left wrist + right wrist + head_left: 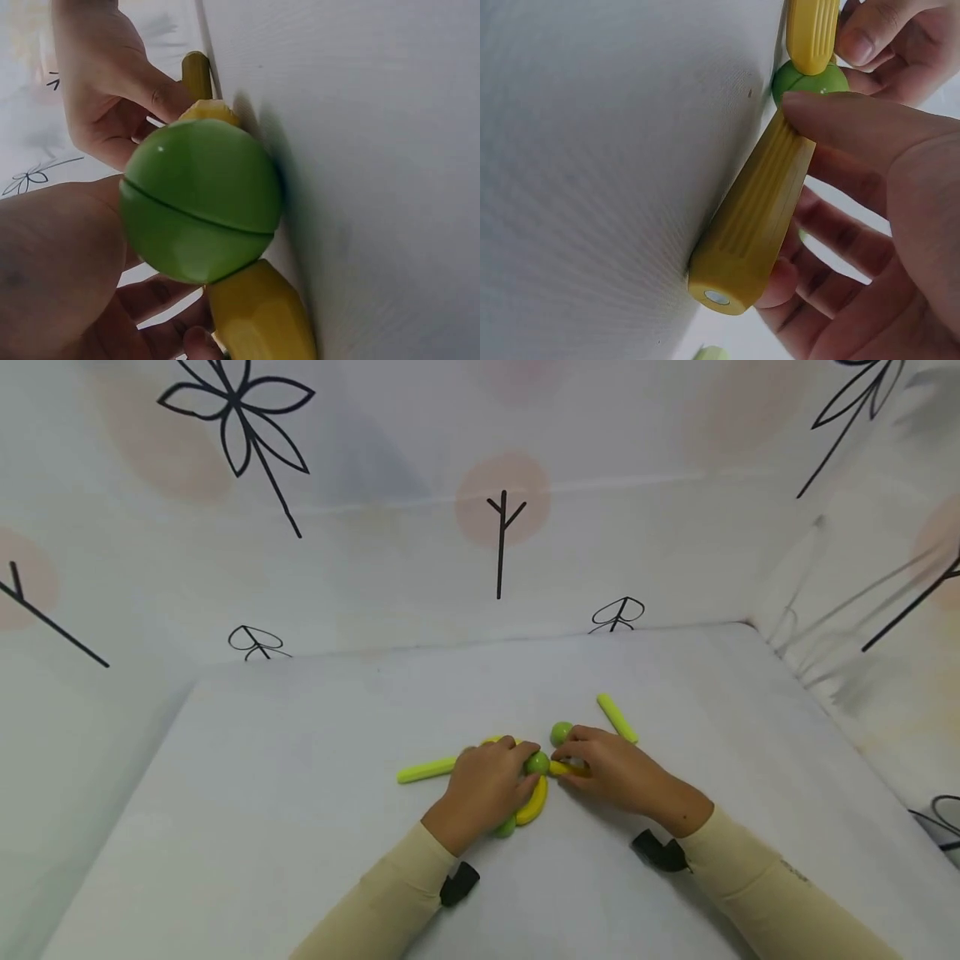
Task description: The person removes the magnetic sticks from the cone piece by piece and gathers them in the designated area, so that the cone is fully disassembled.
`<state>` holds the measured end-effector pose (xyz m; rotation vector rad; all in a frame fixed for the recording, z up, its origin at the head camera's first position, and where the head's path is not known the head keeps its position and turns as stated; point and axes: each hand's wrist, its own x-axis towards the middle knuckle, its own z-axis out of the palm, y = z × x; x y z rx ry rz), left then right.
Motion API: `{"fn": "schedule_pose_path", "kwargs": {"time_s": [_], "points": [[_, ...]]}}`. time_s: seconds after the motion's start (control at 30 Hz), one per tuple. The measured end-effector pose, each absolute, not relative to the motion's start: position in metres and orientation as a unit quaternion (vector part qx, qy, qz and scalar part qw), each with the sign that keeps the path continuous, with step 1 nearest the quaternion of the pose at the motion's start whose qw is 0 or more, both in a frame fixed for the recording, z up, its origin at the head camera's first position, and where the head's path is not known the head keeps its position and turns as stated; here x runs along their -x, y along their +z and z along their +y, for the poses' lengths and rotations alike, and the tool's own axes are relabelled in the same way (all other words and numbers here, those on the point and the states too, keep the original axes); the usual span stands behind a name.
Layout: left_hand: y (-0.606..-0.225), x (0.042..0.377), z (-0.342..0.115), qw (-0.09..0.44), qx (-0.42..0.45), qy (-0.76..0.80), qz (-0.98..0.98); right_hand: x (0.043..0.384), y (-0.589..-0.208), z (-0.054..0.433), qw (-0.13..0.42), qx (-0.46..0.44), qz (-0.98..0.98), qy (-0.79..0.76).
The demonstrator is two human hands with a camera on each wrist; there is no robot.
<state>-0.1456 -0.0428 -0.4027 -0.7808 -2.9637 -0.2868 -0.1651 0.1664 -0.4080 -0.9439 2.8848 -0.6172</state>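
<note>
My left hand (pixel 487 783) holds a green ball (pixel 537 763) between fingertips and thumb on the white surface. A curved yellow bar (pixel 534 803) runs from that ball toward another green ball (pixel 504 828), partly hidden below the left hand. My right hand (pixel 611 768) pinches a second yellow bar (pixel 750 217) with thumb and fingers. The far end of this bar meets the held ball; its near end shows a small metal disc (pixel 717 297). In the left wrist view a large green ball (pixel 202 199) is close, with a yellow bar (pixel 262 319) against it.
Straight lime rods lie to the left (pixel 427 770) and behind the right hand (pixel 617 718). A loose green ball (pixel 561 732) sits just beyond the right fingers. More yellow (pixel 495 739) shows behind the left hand. Printed white cloth walls (pixel 397 577) border the surface.
</note>
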Motion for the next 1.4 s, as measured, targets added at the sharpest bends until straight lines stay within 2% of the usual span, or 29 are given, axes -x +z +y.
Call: {"fn": "schedule_pose_path", "kwargs": {"time_s": [0.5,0.73,0.97,1.17,1.4], "points": [[-0.4001,0.1477,-0.0385,0.028,0.260,-0.079,-0.962,0.1667,-0.4066,0.1678,0.019,0.317,0.934,-0.165],[-0.3989,0.1466,-0.0376,0.032,0.255,-0.087,-0.963,0.1659,-0.4060,0.1681,0.042,0.304,0.936,-0.172],[-0.3987,0.1441,-0.0385,0.022,0.233,-0.114,-0.965,0.1653,-0.4084,0.1648,0.097,0.283,0.936,-0.187],[-0.3991,0.1440,-0.0371,0.014,0.214,-0.124,-0.969,0.1667,-0.4100,0.1670,0.085,0.306,0.927,-0.198],[-0.4005,0.1427,-0.0361,0.000,0.202,-0.136,-0.970,0.1694,-0.4111,0.1725,0.109,0.323,0.910,-0.236]]}}
